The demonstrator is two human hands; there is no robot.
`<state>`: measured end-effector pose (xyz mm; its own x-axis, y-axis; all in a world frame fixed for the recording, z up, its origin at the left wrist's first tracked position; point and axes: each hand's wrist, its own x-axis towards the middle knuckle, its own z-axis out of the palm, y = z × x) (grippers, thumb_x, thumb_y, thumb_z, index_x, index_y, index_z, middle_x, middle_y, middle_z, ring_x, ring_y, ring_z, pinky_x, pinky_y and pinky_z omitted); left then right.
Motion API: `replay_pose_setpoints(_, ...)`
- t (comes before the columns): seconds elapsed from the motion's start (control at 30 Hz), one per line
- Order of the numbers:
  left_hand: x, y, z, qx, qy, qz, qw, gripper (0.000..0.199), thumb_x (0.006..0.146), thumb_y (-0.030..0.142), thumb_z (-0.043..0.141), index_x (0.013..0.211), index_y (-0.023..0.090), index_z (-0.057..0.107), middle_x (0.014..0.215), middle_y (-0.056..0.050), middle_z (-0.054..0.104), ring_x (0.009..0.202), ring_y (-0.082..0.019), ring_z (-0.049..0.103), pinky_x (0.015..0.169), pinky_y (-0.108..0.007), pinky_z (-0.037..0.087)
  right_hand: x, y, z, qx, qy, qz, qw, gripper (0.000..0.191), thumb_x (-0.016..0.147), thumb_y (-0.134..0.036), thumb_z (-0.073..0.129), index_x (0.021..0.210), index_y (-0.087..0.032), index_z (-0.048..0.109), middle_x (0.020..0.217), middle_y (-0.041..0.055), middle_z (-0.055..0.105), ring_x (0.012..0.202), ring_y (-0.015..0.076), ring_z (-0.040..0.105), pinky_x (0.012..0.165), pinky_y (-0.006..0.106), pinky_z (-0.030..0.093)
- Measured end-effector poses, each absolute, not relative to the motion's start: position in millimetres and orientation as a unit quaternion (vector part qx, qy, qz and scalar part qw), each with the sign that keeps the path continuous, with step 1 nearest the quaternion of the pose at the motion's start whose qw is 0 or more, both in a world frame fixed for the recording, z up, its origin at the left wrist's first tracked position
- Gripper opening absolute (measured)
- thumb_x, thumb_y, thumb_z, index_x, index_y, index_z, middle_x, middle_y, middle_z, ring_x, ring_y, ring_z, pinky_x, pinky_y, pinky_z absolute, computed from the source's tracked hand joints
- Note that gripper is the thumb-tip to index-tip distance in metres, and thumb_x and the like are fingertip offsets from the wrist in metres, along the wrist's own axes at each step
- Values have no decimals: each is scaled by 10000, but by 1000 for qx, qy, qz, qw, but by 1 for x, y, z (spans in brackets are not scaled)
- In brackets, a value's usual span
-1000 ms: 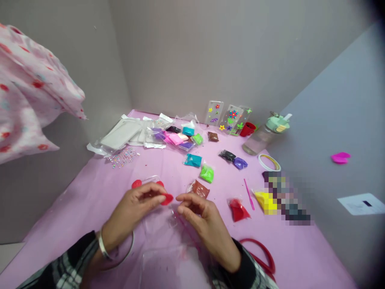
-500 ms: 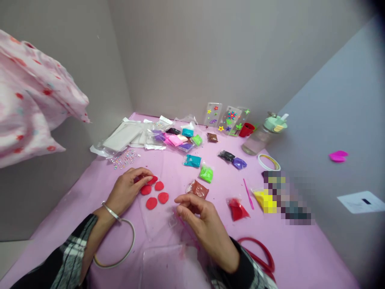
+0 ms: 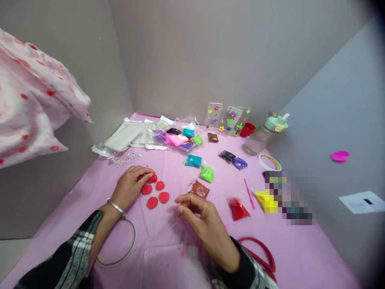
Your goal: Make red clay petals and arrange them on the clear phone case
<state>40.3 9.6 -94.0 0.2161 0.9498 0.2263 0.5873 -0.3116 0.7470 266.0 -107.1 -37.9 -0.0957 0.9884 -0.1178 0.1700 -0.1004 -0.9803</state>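
Observation:
Five small red clay discs (image 3: 152, 202) form a ring on a clear flat case (image 3: 156, 218). At the far side of the ring, my left hand (image 3: 129, 186) has its thumb and fingertips closed together on one red clay disc (image 3: 152, 178). My right hand (image 3: 203, 222) hovers to the right of the ring, fingers curled, with a gap between thumb and forefinger and nothing visible in it. Beneath it runs a thin pink edge or stick, partly hidden. Another clear sheet (image 3: 171, 261) lies closer to me.
Clay packets surround the work: brown (image 3: 199, 188), green (image 3: 207, 174), teal (image 3: 193, 161), red (image 3: 238, 209), yellow (image 3: 264, 200). Red-handled scissors (image 3: 264, 253) lie by my right sleeve. A pink stick (image 3: 249, 194), tape roll (image 3: 270, 162) and bottle (image 3: 260, 138) stand rightward.
The disc at my left fingertips was tilted up and now lies flatter in the ring. My left hand has shifted slightly; my right hand stays almost still.

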Motion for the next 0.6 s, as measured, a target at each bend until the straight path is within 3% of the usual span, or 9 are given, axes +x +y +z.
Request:
replay_pose_setpoints(0.23, 43, 10, -97, 733, 518, 355, 261, 300, 911, 385, 541, 985, 223, 781, 1002, -66, 742, 1041, -261, 614, 954, -400, 437, 265, -107, -36, -533, -560, 502, 388, 134, 912, -243, 583, 917, -170, 694, 812, 1, 662, 748, 130, 578, 704, 231, 435)
replay_pose_setpoints(0.4, 45, 10, -94, 717, 530, 373, 254, 239, 869, 376, 605, 960, 232, 772, 944, -43, 720, 945, -241, 633, 884, -369, 461, 262, -108, -36, -538, -590, 494, 345, 136, 911, -169, 567, 826, -169, 673, 767, -11, 652, 716, 115, 555, 666, 209, 407)
replay_pose_setpoints(0.53, 45, 4, -83, 676, 555, 425, 232, 245, 912, 392, 569, 986, 225, 733, 986, -26, 712, 930, -207, 637, 871, -321, 465, 261, -109, -40, -536, -604, 494, 322, 137, 913, -151, 561, 822, -174, 661, 738, -25, 621, 681, 105, 521, 624, 203, 373)
replay_pose_setpoints(0.6, 42, 0, -77, 646, 573, 451, 225, 251, 948, 402, 532, 950, 223, 708, 842, 6, 686, 791, -175, 628, 784, -288, 467, 261, -110, -42, -534, -619, 484, 314, 141, 921, -155, 559, 817, -182, 651, 732, -34, 598, 674, 99, 503, 625, 204, 357)
